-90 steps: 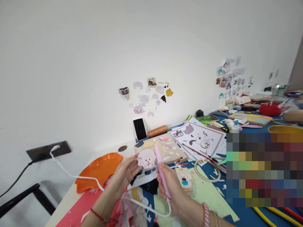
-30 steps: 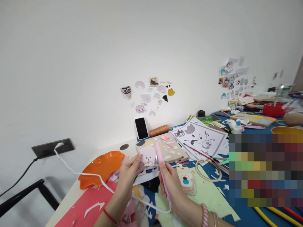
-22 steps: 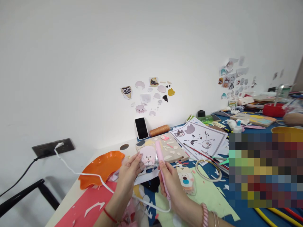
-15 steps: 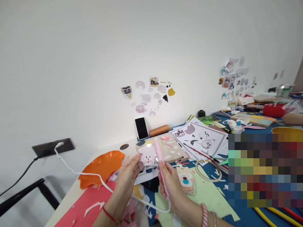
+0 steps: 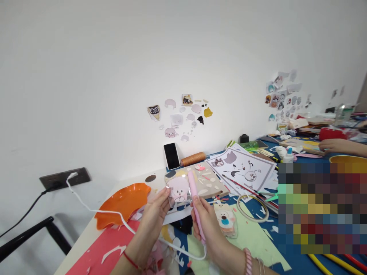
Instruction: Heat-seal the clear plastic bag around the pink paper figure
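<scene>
Pinched by its left edge, a clear plastic pouch (image 5: pixel 179 189) with a pale pink cartoon animal-face cutout inside is in my left hand (image 5: pixel 156 208). My right hand (image 5: pixel 205 215) is wrapped round a slim pink mini hair straightener (image 5: pixel 192 187) with a white cord. Its upper part stands nearly upright at the right edge of the pouch; whether the edge lies between its plates I cannot tell. Just right of my right hand, a bear-shaped cutout (image 5: pixel 225 220) in clear plastic lies on light green paper (image 5: pixel 252 238).
An orange leaf-shaped dish (image 5: pixel 123 202) and red paper (image 5: pixel 100 248) lie at the left. The white cord (image 5: pixel 94 209) runs to a wall socket (image 5: pixel 65 178). Behind are a board with cut pieces (image 5: pixel 210 181), a phone (image 5: pixel 171 156) and a twine spool (image 5: pixel 193 158). A tape roll (image 5: pixel 252 208) and printed sheets (image 5: pixel 243 164) lie right.
My hands, the pouch and the straightener have hardly moved, apart from a slight tilt of the pouch. At the far right, another person's hand has shifted left over the table.
</scene>
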Tool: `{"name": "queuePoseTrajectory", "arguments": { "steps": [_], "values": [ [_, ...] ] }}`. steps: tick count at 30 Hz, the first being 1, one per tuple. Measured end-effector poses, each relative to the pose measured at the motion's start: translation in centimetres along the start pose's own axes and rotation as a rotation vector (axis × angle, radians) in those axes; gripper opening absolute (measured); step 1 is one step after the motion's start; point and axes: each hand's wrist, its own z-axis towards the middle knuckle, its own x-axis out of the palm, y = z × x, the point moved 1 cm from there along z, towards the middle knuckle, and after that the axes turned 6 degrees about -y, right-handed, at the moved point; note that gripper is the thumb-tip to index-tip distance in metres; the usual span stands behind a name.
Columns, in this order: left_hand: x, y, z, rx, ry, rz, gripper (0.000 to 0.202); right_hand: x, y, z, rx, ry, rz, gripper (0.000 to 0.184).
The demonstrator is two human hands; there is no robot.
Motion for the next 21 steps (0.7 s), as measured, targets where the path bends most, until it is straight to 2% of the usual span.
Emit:
{"name": "queuePoseTrajectory", "arguments": {
  "steps": [4, 10, 13, 18, 21],
  "values": [
    [-0.1, -0.3, -0.1, -0.028, 0.029, 0.009, 0.015, 0.0, 0.0, 0.0, 0.018, 0.011, 0.006, 0.048],
    [-0.1, -0.9, -0.8, -0.052, 0.203, 0.047, 0.010, 0.1, 0.0, 0.2, -0.039, 0.061, 0.059, 0.050],
    [0.2, -0.7, -1.1, -0.026, 0.245, 0.076, 0.012, 0.1, 0.2, 0.3, -0.064, 0.098, 0.066, 0.053],
    [0.7, 0.1, -0.9, 0.102, 0.167, 0.130, 0.004, 0.1, 0.5, 0.2, -0.048, 0.104, 0.080, 0.054],
    [0.7, 0.4, -0.5, 0.182, 0.128, 0.154, 0.014, 0.1, 0.5, 0.3, -0.042, 0.105, 0.092, 0.052]
  ]
}}
